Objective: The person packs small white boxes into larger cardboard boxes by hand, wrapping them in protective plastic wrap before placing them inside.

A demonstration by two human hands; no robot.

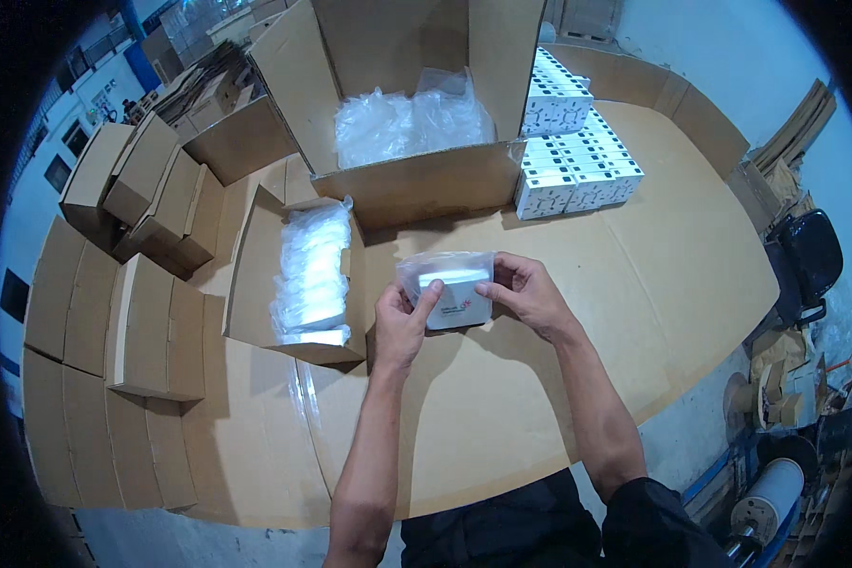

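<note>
the left hand (400,327) grips a white square piece (456,301) with its thumb pressed on the front face; the right hand (530,295) pinches the clear plastic bag (421,268) around it, near the piece's upper right corner. the piece is held up over the worktop (663,275), its face marked with a small red print. just left of the hands stands a small open carton (251,279) with a row of bagged white pieces (314,270). beyond it, a large open carton (421,194) holds loose clear bags (402,128), with stacked white printed boxes (577,185) beside it on the right. closed brown cartons (85,388) are piled at the far left.
</note>
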